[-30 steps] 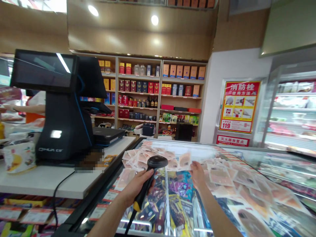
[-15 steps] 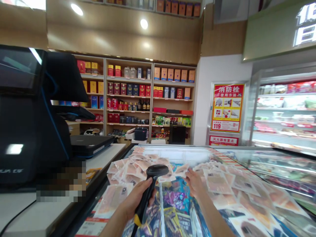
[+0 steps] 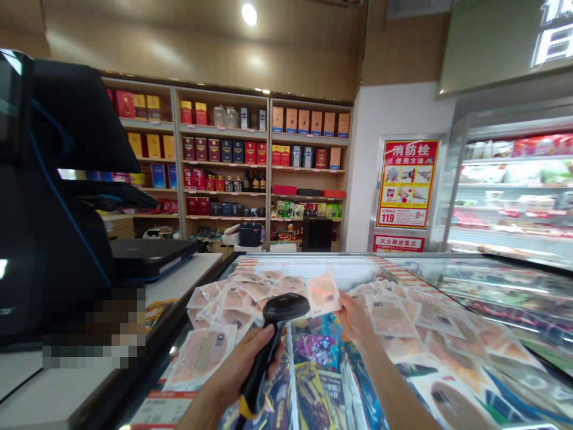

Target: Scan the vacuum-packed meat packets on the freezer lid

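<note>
My left hand (image 3: pixel 253 358) is wrapped round the handle of a black barcode scanner (image 3: pixel 286 306) with a yellow accent near its base. The scanner's head points right, towards a flat clear packet (image 3: pixel 323 292) with pinkish-tan contents and a small dark printed mark. My right hand (image 3: pixel 353 319) pinches that packet by its lower right edge and holds it tilted up. Similar packets lie in a left pile (image 3: pixel 224 301) and a right pile (image 3: pixel 394 316). One single packet (image 3: pixel 203 355) rests beside my left forearm. Below both hands show colourful bags (image 3: pixel 317 382).
A glass-topped case (image 3: pixel 313 261) stretches ahead under the packets. On the left, a black checkout terminal (image 3: pixel 54 227) and a flat black device (image 3: pixel 152 257) stand on a white counter (image 3: pixel 179 283). Shelves of boxes (image 3: pixel 224 149) and a red fire-hydrant sign (image 3: pixel 405 182) are behind; a lit refrigerated cabinet (image 3: pixel 514 197) stands right.
The packet in my right hand has turned from nearly flat to raised and facing me, beside the scanner head. My left hand keeps its grip on the scanner. The view has shifted slightly.
</note>
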`<action>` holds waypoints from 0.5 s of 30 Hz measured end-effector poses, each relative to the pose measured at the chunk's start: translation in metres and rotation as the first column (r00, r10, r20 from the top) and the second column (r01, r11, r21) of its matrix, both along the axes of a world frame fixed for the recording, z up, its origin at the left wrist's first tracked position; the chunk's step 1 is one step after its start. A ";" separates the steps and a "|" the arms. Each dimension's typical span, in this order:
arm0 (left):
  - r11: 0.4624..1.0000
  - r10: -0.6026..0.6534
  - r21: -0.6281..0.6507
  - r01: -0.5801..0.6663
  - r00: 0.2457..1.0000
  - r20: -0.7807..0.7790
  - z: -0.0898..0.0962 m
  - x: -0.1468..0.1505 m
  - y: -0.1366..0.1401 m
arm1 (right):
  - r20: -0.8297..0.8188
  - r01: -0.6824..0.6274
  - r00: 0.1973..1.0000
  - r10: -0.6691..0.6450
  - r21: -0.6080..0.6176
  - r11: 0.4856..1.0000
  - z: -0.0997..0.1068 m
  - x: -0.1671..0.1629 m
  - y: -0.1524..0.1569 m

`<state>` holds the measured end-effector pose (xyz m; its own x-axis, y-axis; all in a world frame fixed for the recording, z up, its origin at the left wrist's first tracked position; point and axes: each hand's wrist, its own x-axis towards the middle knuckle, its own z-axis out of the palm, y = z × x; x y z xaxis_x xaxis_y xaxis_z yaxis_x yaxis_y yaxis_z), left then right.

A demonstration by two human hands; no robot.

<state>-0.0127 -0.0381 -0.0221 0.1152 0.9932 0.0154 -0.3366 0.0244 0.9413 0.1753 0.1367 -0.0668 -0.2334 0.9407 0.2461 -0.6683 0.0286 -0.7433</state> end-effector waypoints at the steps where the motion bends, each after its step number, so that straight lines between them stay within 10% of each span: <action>1: 1.000 0.005 0.014 -0.005 1.000 -0.004 0.001 0.001 0.000 | 0.004 0.001 1.000 -0.001 0.001 1.000 0.000 0.000 0.000; 11: 0.993 0.120 -0.007 -0.121 0.990 -0.076 0.013 0.005 -0.005 | 0.100 0.258 0.961 -0.259 0.025 0.966 0.000 0.014 0.010; 15: 0.994 0.112 0.001 -0.113 0.991 -0.072 0.014 0.012 -0.010 | 0.321 0.470 0.813 -0.486 0.132 0.873 0.001 0.037 0.011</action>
